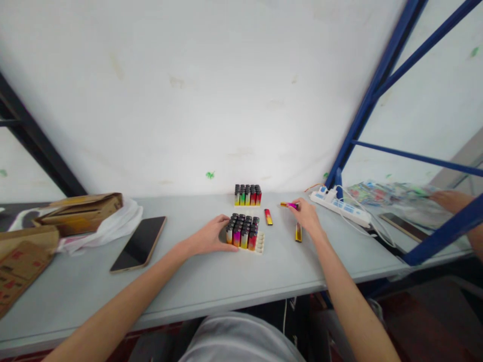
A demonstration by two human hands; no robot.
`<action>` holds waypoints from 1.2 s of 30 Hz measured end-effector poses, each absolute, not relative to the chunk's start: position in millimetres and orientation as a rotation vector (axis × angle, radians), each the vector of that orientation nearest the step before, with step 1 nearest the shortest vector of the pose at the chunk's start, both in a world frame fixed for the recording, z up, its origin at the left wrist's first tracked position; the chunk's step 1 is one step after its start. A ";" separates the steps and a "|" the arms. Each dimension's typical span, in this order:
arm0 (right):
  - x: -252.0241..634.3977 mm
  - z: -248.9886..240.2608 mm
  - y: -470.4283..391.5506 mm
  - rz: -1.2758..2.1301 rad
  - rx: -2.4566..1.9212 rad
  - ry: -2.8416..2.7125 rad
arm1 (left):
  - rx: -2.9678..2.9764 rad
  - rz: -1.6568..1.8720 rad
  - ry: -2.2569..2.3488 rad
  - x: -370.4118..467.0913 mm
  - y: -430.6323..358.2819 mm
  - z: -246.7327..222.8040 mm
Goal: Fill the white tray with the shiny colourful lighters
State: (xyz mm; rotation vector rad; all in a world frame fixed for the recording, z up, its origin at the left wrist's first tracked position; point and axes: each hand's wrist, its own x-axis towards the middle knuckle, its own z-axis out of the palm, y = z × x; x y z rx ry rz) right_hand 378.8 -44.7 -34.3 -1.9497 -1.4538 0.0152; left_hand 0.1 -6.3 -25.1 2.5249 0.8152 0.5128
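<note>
My left hand [212, 236] is closed round the left side of a white tray [260, 243], thumb in front and fingers behind. Upright lighters [241, 233] with black tops fill most of the tray, while a column of holes along its right side holds none. Between the fingers of my right hand [305, 215] is a pink and yellow lighter [290, 205], held nearly level above the table. Below that hand lies a gold-yellow lighter [298, 233], partly covered by it. A red and yellow lighter [268, 216] lies between the tray and my right hand.
A second block of upright lighters [248, 195] stands near the wall. Left are a phone [139, 244], a white plastic bag [126, 221] and cardboard boxes [83, 213]. Right are a power strip [341, 207] with cables and a blue frame [356, 125]; another person's hand [447, 201] shows beyond.
</note>
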 end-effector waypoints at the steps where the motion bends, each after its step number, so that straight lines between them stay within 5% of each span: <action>1: 378.3 -32.1 -44.7 0.089 -1.849 -1.388 | 2.528 0.516 0.813 -0.1 -6.2 -25.6; 8: 350.2 -6.5 -51.4 0.677 -1.153 -0.979 | 2.533 0.545 0.820 -0.8 -6.5 -26.8; 15: 318.0 11.6 -64.6 1.043 -0.965 -0.966 | 2.522 0.541 0.818 -1.0 -6.2 -26.8; 24: 276.1 15.4 -68.8 0.989 -1.099 -1.171 | 2.523 0.539 0.818 -0.6 -8.2 -23.6; 36: 261.6 -7.1 -67.5 0.430 -1.458 -1.433 | 2.549 0.520 0.806 0.9 -7.4 -24.8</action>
